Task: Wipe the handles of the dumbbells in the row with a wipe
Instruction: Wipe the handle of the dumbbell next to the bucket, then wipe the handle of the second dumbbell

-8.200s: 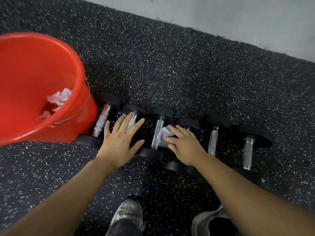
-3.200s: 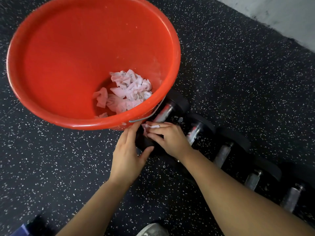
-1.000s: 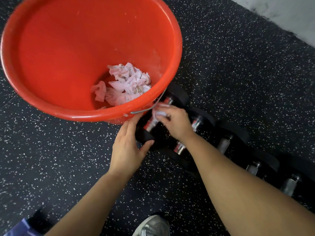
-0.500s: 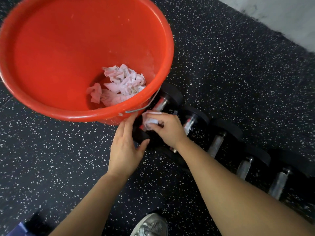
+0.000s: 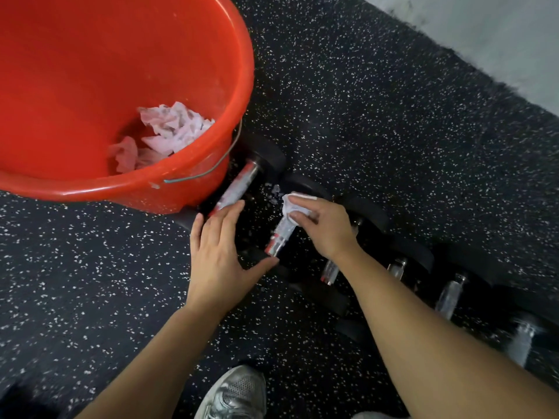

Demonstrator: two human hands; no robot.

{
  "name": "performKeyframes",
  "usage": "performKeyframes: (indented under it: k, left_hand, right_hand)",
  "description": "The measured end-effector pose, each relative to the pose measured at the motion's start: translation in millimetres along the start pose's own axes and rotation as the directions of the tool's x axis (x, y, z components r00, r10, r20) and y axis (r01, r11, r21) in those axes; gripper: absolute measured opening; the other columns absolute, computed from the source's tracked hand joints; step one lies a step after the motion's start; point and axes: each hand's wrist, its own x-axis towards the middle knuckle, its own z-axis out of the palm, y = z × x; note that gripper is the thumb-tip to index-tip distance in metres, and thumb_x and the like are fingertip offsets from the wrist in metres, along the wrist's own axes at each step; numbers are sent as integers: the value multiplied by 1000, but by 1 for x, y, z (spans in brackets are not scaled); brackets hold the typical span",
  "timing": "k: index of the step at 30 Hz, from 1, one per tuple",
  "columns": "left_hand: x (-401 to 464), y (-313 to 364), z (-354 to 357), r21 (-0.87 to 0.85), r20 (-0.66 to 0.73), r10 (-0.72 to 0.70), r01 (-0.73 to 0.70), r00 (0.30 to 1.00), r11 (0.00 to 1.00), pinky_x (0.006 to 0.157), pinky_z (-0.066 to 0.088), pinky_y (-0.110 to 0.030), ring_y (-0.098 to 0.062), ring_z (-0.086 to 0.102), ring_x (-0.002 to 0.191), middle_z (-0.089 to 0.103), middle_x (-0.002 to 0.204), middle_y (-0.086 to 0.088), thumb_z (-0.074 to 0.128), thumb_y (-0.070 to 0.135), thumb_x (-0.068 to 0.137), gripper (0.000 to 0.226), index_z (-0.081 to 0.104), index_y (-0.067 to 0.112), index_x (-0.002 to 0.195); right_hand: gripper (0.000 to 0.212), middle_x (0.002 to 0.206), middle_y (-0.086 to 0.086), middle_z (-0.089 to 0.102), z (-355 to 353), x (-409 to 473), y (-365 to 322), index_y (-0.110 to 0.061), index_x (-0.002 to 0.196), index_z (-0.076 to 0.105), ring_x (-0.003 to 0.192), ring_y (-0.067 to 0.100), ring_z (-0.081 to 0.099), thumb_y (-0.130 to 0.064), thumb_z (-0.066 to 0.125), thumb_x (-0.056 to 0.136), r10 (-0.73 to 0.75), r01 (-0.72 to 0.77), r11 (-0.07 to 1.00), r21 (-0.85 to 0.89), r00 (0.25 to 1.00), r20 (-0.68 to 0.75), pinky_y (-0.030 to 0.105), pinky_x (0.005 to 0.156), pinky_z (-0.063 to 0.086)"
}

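Several black dumbbells with chrome handles lie in a row on the speckled rubber floor, running from the bucket toward the lower right. My right hand (image 5: 320, 228) pinches a crumpled white wipe (image 5: 295, 205) against the upper part of the second dumbbell's handle (image 5: 279, 237). My left hand (image 5: 219, 252) rests flat with fingers spread, on the near end of the first dumbbell, whose handle (image 5: 237, 189) shows next to the bucket. Further handles (image 5: 450, 294) lie to the right, partly hidden by my right forearm.
A large red bucket (image 5: 211, 164) with a wire bail stands at the upper left, touching the first dumbbell, with crumpled used wipes (image 5: 169, 131) inside. A grey sneaker (image 5: 236, 394) is at the bottom edge. A pale wall (image 5: 484, 34) borders the floor at the upper right.
My right hand with the wipe has shifted from the first dumbbell's handle, beside the bucket, to the second handle. My left hand stays by the first dumbbell's near end. The view has shifted a little.
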Motion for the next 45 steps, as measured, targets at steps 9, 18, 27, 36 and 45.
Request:
performKeyframes:
  k: [9,18,27,36,45]
  left_hand:
    - [-2,-3,9,70,-26,14,-12,1000,997,128,10,-50,-24,41,146,48,152,-5,75,68,75,107,35,10,155]
    - [-1,2,13,86,-58,-11,16,998,996,129,7,-48,-23,42,144,47,152,-4,73,74,75,109,36,8,154]
    - [-1,0,15,99,-67,-15,22,998,995,128,11,-50,-21,45,141,49,150,-2,73,76,73,110,37,10,153]
    - [-1,-1,13,95,-55,-17,23,998,995,128,9,-50,-20,45,142,49,150,-2,73,78,71,113,37,9,154]
    - [0,0,12,85,-50,-22,26,999,996,128,10,-50,-21,45,142,50,149,-2,69,80,73,112,37,9,153]
  right_hand:
    - [28,129,-3,71,36,-26,13,-21,118,77,120,9,66,-11,72,92,-205,231,968,-95,952,229,33,108,49]
    - [39,144,-1,61,9,2,19,-29,133,66,130,14,58,-23,70,94,-119,145,976,-164,980,158,30,113,43]
    - [39,147,-5,58,18,-12,18,-26,133,67,133,9,53,-19,70,95,-100,116,991,-71,975,199,24,114,39]
    - [55,151,-3,53,21,-14,18,-20,141,59,138,11,49,-19,77,89,-127,165,982,-97,941,313,37,119,38]
    - [59,155,-18,44,12,-8,13,-37,144,54,83,-28,48,-18,73,92,-137,156,981,-117,978,159,15,96,44]
